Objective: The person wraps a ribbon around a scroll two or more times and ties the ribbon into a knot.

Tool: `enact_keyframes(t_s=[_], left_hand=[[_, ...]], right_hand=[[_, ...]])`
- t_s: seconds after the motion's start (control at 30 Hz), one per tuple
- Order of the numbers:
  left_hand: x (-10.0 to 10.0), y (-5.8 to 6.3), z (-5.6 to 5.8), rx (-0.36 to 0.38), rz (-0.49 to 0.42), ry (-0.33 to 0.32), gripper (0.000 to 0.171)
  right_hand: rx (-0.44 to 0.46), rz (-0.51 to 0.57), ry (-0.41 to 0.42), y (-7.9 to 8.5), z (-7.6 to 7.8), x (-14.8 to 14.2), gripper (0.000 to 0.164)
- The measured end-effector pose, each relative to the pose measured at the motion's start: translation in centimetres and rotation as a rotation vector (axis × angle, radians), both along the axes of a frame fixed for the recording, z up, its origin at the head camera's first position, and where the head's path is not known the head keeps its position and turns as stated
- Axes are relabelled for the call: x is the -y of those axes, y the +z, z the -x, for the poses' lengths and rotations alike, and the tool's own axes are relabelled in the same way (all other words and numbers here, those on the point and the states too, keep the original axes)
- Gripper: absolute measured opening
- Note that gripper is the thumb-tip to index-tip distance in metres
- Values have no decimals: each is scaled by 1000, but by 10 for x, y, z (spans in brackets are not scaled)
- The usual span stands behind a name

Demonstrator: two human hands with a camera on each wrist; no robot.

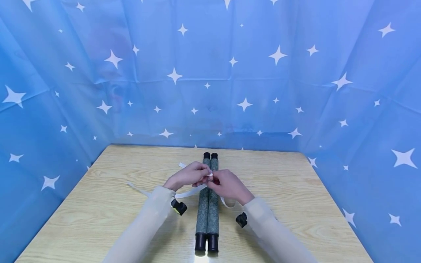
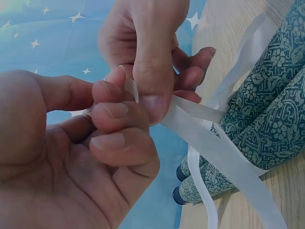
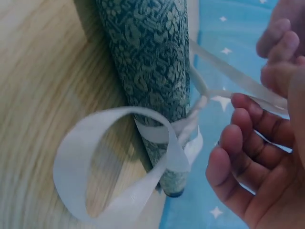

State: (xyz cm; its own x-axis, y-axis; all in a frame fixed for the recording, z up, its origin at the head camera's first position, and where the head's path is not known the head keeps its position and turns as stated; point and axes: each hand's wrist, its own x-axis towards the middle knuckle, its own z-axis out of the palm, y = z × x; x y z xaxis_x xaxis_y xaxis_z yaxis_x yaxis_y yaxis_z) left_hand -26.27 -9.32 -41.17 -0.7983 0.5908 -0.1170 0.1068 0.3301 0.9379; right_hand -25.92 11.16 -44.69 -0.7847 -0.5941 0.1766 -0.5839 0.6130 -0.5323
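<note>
Two rolls of a scroll, covered in green patterned cloth with dark end knobs, lie side by side lengthwise on the table. White ribbon goes round both rolls near their middle, with strands crossing just above the cloth. My left hand is over the rolls, curled fingers pinching a piece of the ribbon. From the other side my right hand pinches the ribbon between thumb and fingers, fingertips right beside the left ones. In the right wrist view a ribbon loop hangs out beside the roll; twisted strands run up toward the hands.
The wooden table carries the rolls, and a loose ribbon tail trails to the left. Blue curtain with white stars surrounds the table at the back and sides. Each wrist wears a small black camera.
</note>
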Motion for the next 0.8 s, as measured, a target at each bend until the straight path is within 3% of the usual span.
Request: enact_keyframes(t_s=[0.23, 0.5, 0.67, 0.8], left_hand=[[6, -2, 0, -12, 22, 28, 36], [17, -15, 6, -22, 14, 66, 39], [28, -20, 12, -32, 39, 169, 36], [33, -27, 18, -92, 113, 271, 28]], right_hand=[[-11, 21, -11, -2, 1, -1, 39], [4, 49, -6, 0, 3, -6, 34], [10, 57, -32, 0, 3, -9, 34], [22, 89, -33, 2, 2, -12, 34]])
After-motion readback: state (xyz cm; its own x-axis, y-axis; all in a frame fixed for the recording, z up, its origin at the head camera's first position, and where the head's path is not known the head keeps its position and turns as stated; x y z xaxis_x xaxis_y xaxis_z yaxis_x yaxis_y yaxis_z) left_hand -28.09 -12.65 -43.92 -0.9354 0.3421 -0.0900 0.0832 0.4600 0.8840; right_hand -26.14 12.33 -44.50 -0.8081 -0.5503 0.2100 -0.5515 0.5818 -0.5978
